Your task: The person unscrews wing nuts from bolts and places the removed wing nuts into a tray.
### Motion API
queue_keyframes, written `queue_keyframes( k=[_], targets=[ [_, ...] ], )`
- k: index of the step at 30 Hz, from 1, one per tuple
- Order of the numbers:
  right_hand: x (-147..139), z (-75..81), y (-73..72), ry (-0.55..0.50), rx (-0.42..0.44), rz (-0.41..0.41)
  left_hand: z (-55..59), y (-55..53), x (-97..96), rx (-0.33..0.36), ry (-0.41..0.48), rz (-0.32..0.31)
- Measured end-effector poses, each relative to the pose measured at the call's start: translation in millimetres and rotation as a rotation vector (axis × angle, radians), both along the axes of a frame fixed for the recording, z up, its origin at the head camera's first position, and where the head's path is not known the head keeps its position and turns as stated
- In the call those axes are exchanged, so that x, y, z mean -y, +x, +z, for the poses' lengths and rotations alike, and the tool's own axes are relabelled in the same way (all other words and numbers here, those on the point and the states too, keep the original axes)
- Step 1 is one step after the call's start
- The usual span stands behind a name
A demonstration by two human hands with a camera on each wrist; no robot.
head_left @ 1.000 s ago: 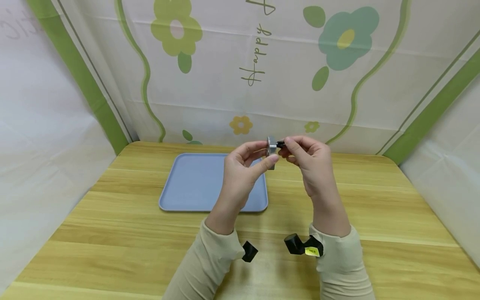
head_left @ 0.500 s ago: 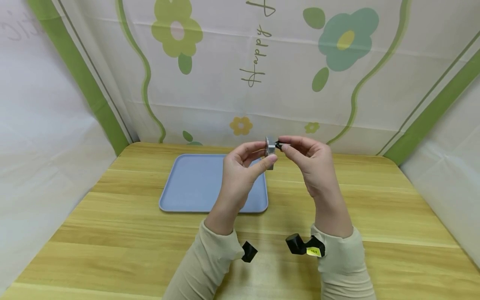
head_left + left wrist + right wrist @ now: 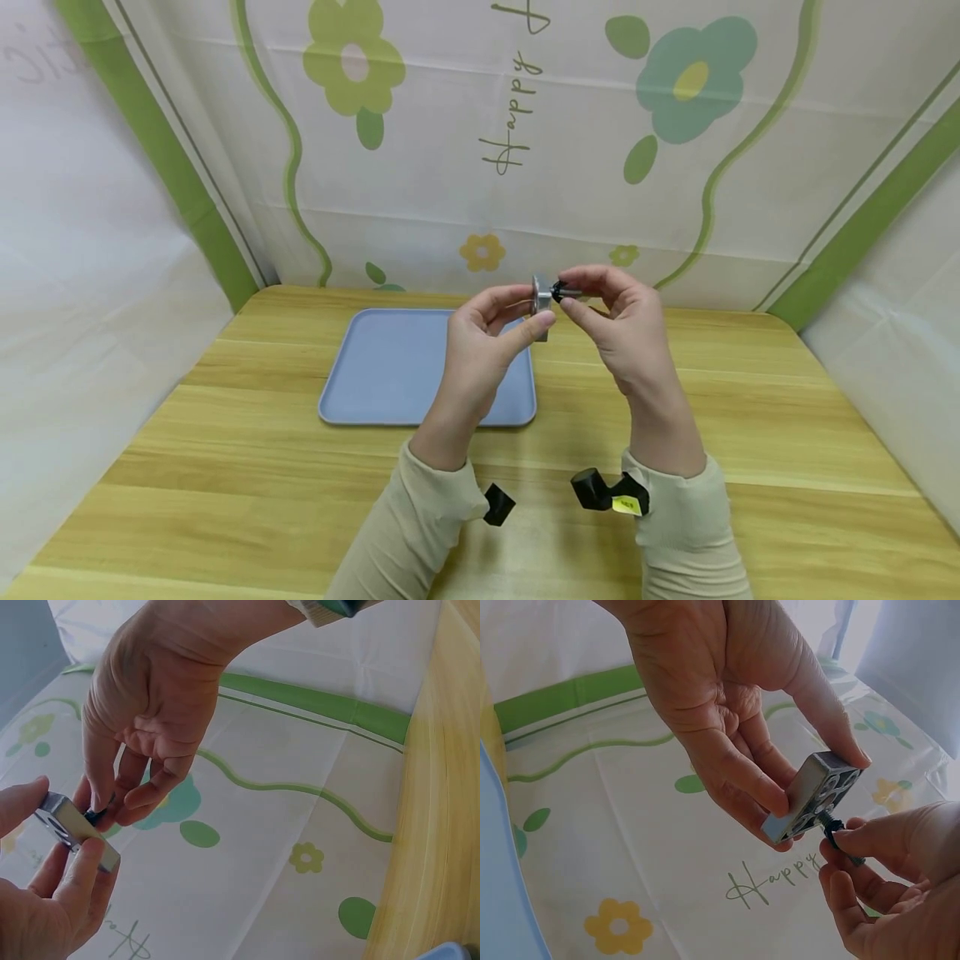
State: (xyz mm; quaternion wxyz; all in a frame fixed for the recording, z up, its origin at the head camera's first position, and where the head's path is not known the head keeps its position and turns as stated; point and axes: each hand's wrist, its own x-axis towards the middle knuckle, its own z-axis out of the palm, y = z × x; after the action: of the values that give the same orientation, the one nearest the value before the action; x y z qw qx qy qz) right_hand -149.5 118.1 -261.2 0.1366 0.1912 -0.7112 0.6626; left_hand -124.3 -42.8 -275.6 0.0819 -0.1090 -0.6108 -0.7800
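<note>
My left hand point(image 3: 480, 346) holds a small silver metal block point(image 3: 541, 296) upright between thumb and fingers, above the table. One face of the block point(image 3: 810, 796) has several recesses in the right wrist view. A screw with a black head point(image 3: 834, 834) meets that face, part of its thread showing. The thumb and fingertips of my right hand point(image 3: 630, 329) pinch the black part point(image 3: 558, 290), and a thin silvery piece sticks out toward the palm. Seen from the left wrist, the block point(image 3: 79, 829) largely hides the screw.
Behind the left hand, a blue tray point(image 3: 390, 367) lies on the wooden table point(image 3: 225, 467). A white cloth backdrop point(image 3: 442, 167) with printed flowers rises at the table's back. Black wrist cameras point(image 3: 592, 489) are strapped to the sleeves.
The right thumb and index finger have shifted around the black part, the thumb lower and further left, baring a silvery piece. The left hand and block stay nearly still.
</note>
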Motion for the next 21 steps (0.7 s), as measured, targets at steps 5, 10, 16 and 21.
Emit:
queue_keyframes(
  k=[5, 10, 16, 21],
  targets=[
    [0.7, -0.2, 0.1, -0.003, -0.025, 0.001, -0.1, -0.1, 0.1, -0.002, -0.001, -0.005],
    [1.3, 0.1, 0.6, -0.117, -0.017, -0.006, 0.1, 0.2, 0.9, 0.003, -0.006, -0.009],
    [-1.4, 1.0, 0.1, -0.190, 0.104, -0.081, 0.6, 1.0, 1.6, 0.006, -0.017, -0.012],
    [-0.8, 1.6, 0.2, -0.214, 0.153, -0.041, 1.0, 1.0, 1.7, 0.007, -0.017, -0.010]
  ],
)
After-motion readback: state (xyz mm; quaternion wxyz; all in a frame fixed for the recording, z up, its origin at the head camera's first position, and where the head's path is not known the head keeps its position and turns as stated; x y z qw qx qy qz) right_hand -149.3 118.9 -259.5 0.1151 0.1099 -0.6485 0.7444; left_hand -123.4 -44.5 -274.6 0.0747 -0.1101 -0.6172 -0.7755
